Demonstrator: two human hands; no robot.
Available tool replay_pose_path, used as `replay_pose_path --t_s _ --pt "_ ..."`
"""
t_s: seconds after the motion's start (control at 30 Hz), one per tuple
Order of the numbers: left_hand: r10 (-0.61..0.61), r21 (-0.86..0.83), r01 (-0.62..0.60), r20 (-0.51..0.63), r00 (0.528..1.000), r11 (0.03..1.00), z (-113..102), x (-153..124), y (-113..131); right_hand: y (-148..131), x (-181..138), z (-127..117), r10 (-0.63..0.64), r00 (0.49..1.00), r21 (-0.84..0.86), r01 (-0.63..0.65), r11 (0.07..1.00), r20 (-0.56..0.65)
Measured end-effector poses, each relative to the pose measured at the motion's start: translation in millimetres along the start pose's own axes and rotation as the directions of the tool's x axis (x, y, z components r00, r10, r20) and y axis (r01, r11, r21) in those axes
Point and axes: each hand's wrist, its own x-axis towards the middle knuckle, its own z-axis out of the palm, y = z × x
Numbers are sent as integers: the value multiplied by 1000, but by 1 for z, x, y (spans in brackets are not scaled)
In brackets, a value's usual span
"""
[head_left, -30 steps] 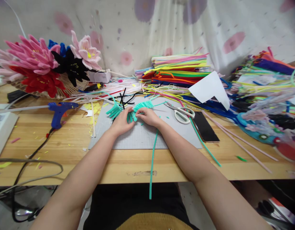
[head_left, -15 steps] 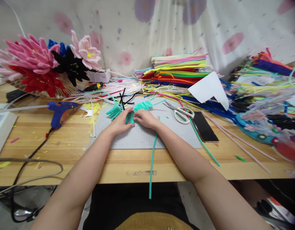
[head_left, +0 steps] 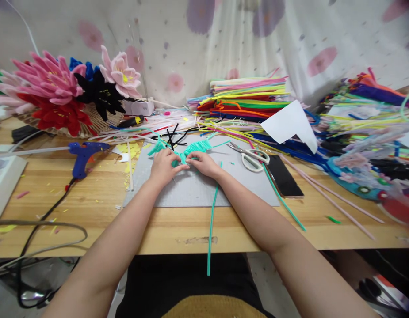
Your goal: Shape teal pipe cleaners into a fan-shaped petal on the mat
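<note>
A teal pipe-cleaner piece (head_left: 198, 147), shaped like ribbed wings with thin ends sticking out, lies over the grey board (head_left: 177, 194). My left hand (head_left: 165, 167) grips its middle and left part, thumb pointing toward the other hand. Close beside it, my right hand (head_left: 201, 163) pinches the middle of the piece with bent fingers. The fingers hide the exact grip points. Crossed black pipe cleaners (head_left: 173, 137) lie just behind the left hand. A loose teal pipe cleaner (head_left: 212, 221) passes by the right wrist and overhangs the table's front edge.
White-handled scissors (head_left: 252, 160) and a black phone (head_left: 284, 176) lie to the right. A blue glue gun (head_left: 82, 158) rests on the left, its cord trailing forward. Stacked colourful pipe cleaners (head_left: 247, 99) and fuzzy flowers (head_left: 55, 92) stand at the back.
My left hand has turned and its fingers have curled further around the teal piece. The strands at the middle look narrower and more drawn in. My right hand has barely shifted.
</note>
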Motion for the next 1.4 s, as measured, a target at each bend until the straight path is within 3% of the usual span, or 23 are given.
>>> replay_pose_path --t_s 0.27,0.43,0.67,0.87,1.1,1.2,1.3,1.4 --pt "-5 -101 10 46 999 995 2 2 2 -1 -1 6 -60 998 -144 58 988 -8" --pt "67 -250 -37 115 991 968 -2 1 -9 -1 -6 -2 -105 994 -230 107 967 20" --pt "11 -264 2 48 999 964 -3 0 -8 -11 -10 -1 -300 947 -399 321 859 115" --pt "2 -241 13 63 998 970 -18 3 -16 -4 -6 -1 -271 960 -446 273 853 68" --pt "64 -365 23 223 973 931 -48 2 -48 0 -7 0 -236 971 -440 224 869 28" --pt "52 -337 38 255 965 941 -51 2 -56 -1 -5 4 -240 971 -473 218 854 14" --pt "19 -200 31 241 970 979 -51 2 -51 -2 -4 6 -239 971 -497 223 839 33" --pt "-30 22 29 39 999 999 -47 3 -31 -4 -3 6 -237 970 -495 231 838 52"
